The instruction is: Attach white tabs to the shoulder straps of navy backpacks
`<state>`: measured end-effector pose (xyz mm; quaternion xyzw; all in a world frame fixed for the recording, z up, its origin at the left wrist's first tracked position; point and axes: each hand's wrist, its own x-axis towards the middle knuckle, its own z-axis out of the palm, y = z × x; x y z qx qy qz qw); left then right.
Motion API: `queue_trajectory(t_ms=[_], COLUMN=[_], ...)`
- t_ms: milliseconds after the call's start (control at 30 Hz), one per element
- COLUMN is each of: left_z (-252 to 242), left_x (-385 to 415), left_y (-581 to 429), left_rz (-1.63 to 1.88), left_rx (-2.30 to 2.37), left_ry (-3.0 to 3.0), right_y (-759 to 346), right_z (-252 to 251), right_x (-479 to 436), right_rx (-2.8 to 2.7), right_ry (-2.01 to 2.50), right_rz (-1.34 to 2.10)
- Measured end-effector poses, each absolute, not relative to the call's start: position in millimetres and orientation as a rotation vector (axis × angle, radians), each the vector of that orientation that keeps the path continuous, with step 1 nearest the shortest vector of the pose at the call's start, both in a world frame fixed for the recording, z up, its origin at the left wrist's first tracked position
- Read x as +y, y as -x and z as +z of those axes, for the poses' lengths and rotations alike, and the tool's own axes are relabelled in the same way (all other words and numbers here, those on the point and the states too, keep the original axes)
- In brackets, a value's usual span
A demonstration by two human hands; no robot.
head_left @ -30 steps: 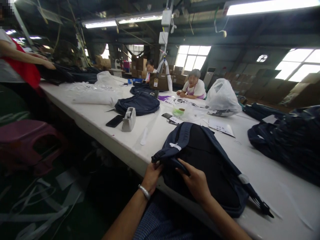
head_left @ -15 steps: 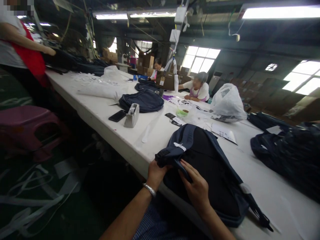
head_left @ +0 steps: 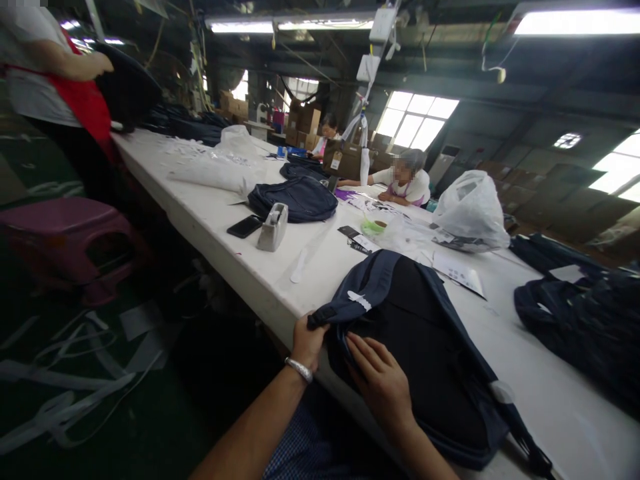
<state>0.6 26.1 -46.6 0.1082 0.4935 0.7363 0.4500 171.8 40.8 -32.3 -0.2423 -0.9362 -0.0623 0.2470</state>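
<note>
Backpack (head_left: 425, 347), one: navy cloth, matte black back panel, rounded top; lying at the near edge of a smooth white table (head_left: 220, 243). Two long straps (head_left: 383, 273) run down its sides, each bearing one whitish piece (head_left: 359, 301). Left hand (head_left: 309, 345) grasps one strap's end beside a black buckle (head_left: 323, 316); one silvery bracelet (head_left: 300, 369) rings the wrist. Right hand (head_left: 381, 381) lies with fingers extended against the backpack's edge; whether it grips cannot be told. Beyond: one rigid tape dispenser (head_left: 273, 229), one flat phone (head_left: 245, 227), one crumpled, translucent plastic bag (head_left: 471, 208).
</note>
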Motion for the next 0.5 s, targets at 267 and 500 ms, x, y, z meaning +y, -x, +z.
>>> queue_trajectory(t_ms=[267, 500], left_z=[-44.8, -46.3], left_x=[19.0, 13.8], left_y=[11.3, 20.1], left_rz=[1.677, 1.617], left_rx=[1.07, 1.082], left_ry=[-0.173, -0.538], right_y=[-183.0, -193.8], right_z=[-50.8, -47.6], right_x=[10.5, 11.7], right_rx=[-2.728, -2.607], right_ry=[0.699, 0.715], right_rz=[-0.301, -0.239])
